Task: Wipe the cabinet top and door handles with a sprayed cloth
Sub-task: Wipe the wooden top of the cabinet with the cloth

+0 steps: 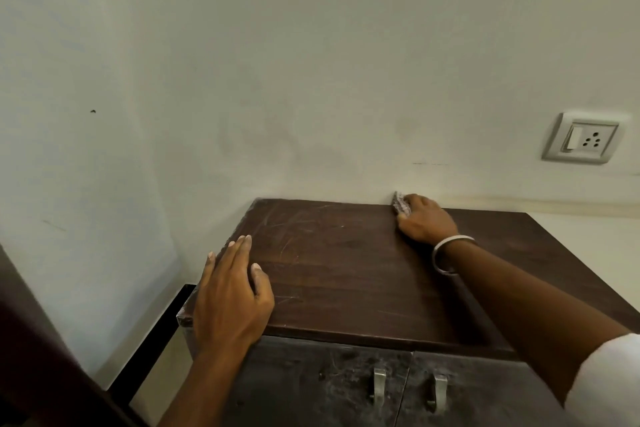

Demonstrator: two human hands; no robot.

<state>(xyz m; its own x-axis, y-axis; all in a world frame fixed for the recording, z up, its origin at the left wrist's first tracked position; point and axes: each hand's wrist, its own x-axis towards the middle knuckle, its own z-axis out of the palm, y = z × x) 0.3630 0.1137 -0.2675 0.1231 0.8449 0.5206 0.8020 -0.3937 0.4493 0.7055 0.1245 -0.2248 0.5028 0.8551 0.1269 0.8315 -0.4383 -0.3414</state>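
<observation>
A dark wooden cabinet top (346,270) stands against a pale wall, scratched and dusty. My right hand (424,220) presses a small dark patterned cloth (400,203) onto the top's far edge by the wall; a metal bangle circles that wrist. My left hand (232,295) lies flat with fingers spread on the top's near left corner, holding nothing. Below the front edge, two metal door handles (379,383) (439,390) hang on the dusty doors, side by side.
A white switch and socket plate (585,139) sits on the wall at the right. A black frame (156,333) runs along the cabinet's left side. Dark wooden furniture (31,357) fills the lower left corner.
</observation>
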